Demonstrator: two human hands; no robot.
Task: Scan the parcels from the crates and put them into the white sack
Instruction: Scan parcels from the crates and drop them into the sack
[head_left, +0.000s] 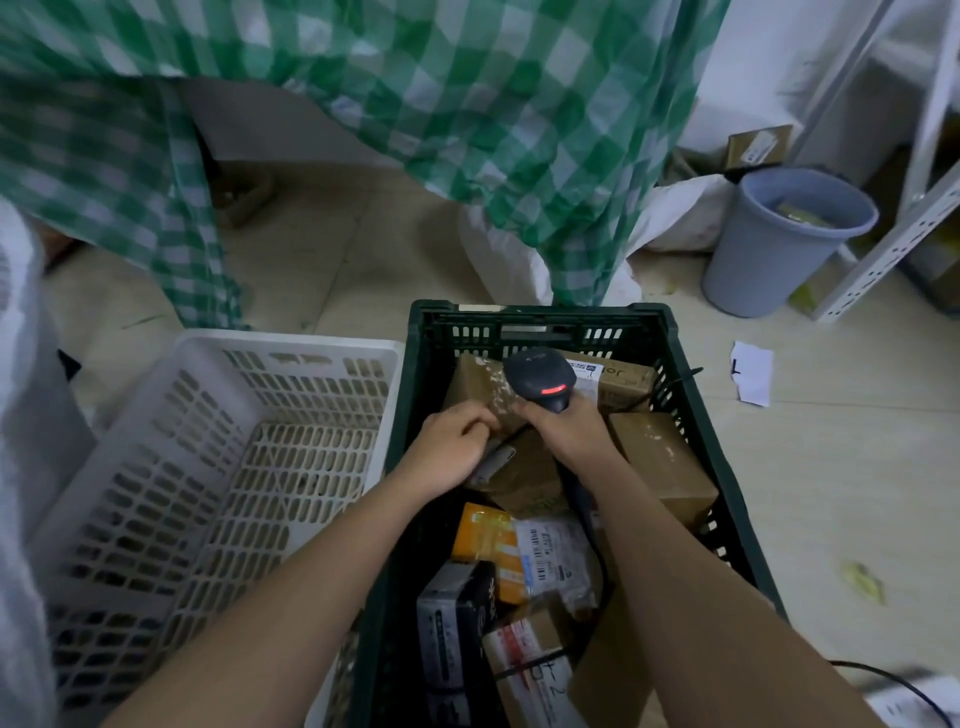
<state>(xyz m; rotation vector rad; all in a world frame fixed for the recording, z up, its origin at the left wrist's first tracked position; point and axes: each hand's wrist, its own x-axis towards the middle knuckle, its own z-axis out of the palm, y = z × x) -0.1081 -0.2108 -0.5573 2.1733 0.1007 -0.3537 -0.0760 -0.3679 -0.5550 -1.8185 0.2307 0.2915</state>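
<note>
A dark green crate in front of me holds several parcels: brown cardboard boxes, an orange packet, a grey mailer with a barcode label. My right hand grips a black barcode scanner with a red light glowing, held over the crate's far end. My left hand reaches in beside it and grips the edge of a brown cardboard box. A white crate stands to the left. The white sack shows as a blurred white edge at far left.
A green checked cloth hangs over the floor behind the crates. A grey bin and white metal shelving stand at the right. A scrap of white paper lies on the tiled floor. A black cable runs at bottom right.
</note>
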